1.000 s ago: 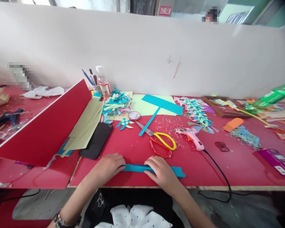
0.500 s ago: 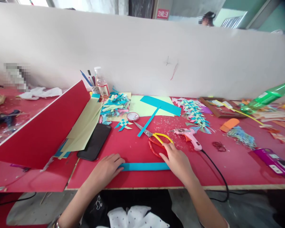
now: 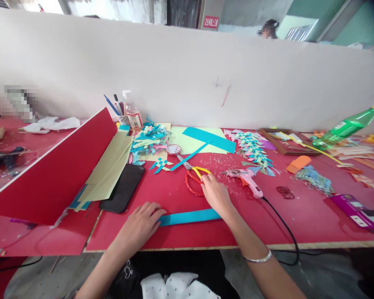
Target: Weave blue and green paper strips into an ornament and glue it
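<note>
Blue strip [image 3: 190,217] runs horizontally, lower centre, left end under left grip [image 3: 146,219], pinch unclear; right grip [image 3: 214,192] clamps upper-left-pointing scissors [image 3: 188,165].

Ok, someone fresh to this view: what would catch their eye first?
Probably the big red board, slanting up at the left of the table. Then the hands: near the middle, the right hand is at the yellow handle of the scissors, and the left hand lies at one end of a blue strip nearer the front. Far right, a green bottle leans sideways.
</note>
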The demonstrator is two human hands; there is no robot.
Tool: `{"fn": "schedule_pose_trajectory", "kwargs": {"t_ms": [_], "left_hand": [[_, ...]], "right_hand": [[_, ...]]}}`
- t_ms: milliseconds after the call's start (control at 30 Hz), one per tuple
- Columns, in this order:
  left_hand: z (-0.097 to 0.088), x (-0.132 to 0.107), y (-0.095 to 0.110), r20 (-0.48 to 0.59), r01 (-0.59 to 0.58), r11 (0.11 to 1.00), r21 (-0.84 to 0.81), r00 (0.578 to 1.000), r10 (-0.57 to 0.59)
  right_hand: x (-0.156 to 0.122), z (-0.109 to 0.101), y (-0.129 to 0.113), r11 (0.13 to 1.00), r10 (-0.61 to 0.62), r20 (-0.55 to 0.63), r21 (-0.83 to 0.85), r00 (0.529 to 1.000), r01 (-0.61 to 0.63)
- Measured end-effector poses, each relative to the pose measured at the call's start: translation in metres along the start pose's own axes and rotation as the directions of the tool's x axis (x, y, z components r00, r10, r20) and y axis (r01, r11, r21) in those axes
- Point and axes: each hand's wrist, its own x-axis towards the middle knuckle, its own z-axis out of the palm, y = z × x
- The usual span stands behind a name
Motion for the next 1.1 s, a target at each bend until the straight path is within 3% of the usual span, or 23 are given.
{"fn": "schedule_pose_trajectory", "kwargs": {"t_ms": [67, 167, 233, 300, 400, 533, 767, 1100], "left_hand": [[0.003, -0.001, 0.004, -0.009, -0.012, 1.0, 0.008, 1.0, 0.012], [0.009, -0.002, 0.008, -0.025, -0.024, 0.999, -0.021, 0.999, 0.023], [0.012, -0.001, 0.01, -0.043, -0.047, 0.998, -0.047, 0.998, 0.045], [0.013, 0.002, 0.012, -0.048, -0.071, 0.996, -0.045, 0.996, 0.069], [0.01, 0.01, 0.017, -0.008, -0.108, 0.994, -0.003, 0.994, 0.108], [0.006, 0.023, 0.025, 0.041, -0.12, 0.993, 0.01, 0.992, 0.12], [0.01, 0.031, 0.021, 0.024, -0.024, 0.997, -0.076, 0.999, 0.026], [0.021, 0.027, 0.011, -0.09, -0.066, 0.997, -0.036, 0.994, 0.063]], "right_hand": [[-0.007, -0.008, 0.001, 0.995, -0.051, -0.096, 0.083, 0.994, 0.059], [-0.03, -0.021, -0.001, 0.934, -0.214, -0.249, 0.23, 0.944, 0.272], [-0.049, -0.024, -0.005, 0.853, -0.372, -0.224, 0.301, 0.901, 0.427], [-0.066, -0.02, -0.01, 0.798, -0.468, -0.173, 0.337, 0.866, 0.499], [-0.079, -0.006, -0.015, 0.791, -0.5, -0.145, 0.326, 0.854, 0.518], [-0.075, 0.009, -0.015, 0.804, -0.477, -0.18, 0.306, 0.86, 0.51], [-0.058, 0.016, -0.006, 0.81, -0.531, -0.19, 0.174, 0.826, 0.561], [-0.059, 0.022, -0.006, 0.857, -0.468, -0.164, 0.155, 0.869, 0.491]]}}
